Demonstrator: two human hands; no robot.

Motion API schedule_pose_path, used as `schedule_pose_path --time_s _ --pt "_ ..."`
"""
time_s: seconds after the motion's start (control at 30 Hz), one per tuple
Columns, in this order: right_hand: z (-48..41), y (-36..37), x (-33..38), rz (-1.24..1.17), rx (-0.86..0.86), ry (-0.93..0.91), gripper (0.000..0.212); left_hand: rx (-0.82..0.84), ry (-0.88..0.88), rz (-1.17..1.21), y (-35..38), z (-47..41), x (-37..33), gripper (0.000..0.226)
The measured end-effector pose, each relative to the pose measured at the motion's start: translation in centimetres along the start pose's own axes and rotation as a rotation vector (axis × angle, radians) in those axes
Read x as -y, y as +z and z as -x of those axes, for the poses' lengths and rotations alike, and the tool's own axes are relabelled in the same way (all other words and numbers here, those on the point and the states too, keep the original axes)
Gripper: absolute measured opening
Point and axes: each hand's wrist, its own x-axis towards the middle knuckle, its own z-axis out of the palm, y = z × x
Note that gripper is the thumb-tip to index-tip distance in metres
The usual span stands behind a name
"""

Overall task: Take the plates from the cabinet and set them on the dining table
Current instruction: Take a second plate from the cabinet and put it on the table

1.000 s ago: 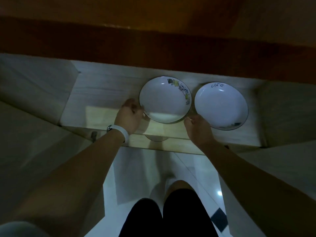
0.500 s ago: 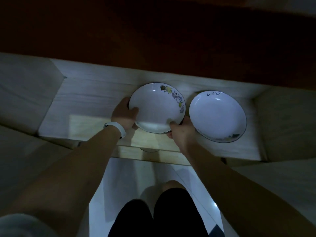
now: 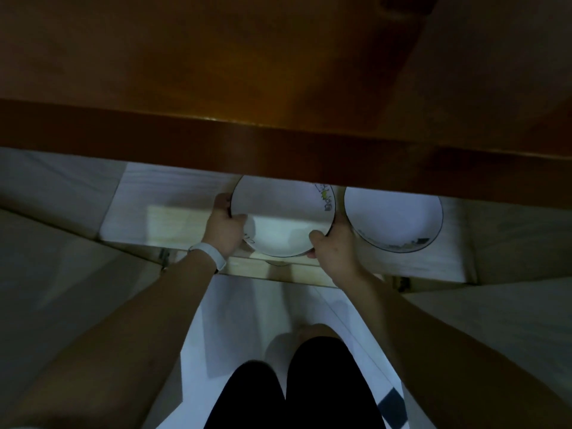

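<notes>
A white plate with a coloured drawing on its rim (image 3: 283,216) sits in the open cabinet, its far edge hidden under the brown wooden top. My left hand (image 3: 224,226) grips its left rim, thumb on top. My right hand (image 3: 332,247) grips its near right rim. A second white plate with a dark rim (image 3: 393,219) lies just to the right on the pale shelf (image 3: 173,212), untouched.
The brown wooden top (image 3: 278,140) overhangs the shelf and covers the plates' far edges. Pale cabinet doors stand open at left (image 3: 62,274) and right (image 3: 495,305). My legs in black (image 3: 294,388) are over a white tiled floor below.
Both hands closed around the drawn plate's rim, the right hand sliding from beside it onto its near edge. My view tilted up, so the wooden top now hides more of the plates.
</notes>
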Motion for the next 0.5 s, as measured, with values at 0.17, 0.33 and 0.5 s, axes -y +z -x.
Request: schedule_pose_path --time_s 0.17,0.33,0.5 --pt "3.6 -0.8 1.3 -0.015 -0.019 -0.011 0.061 0.034 -0.092 0.096 -1.3 4.6 -0.5 0.037" --pt "8.0 -1.7 2.7 -0.007 0.008 0.104 0.046 0.018 -0.164 0.184 -2.6 10.2 -1.6 0.042" --pt "13.4 -2.7 5.1 0.014 0.028 0.152 0.045 0.043 -0.13 0.3 -4.6 16.8 -4.2 0.057"
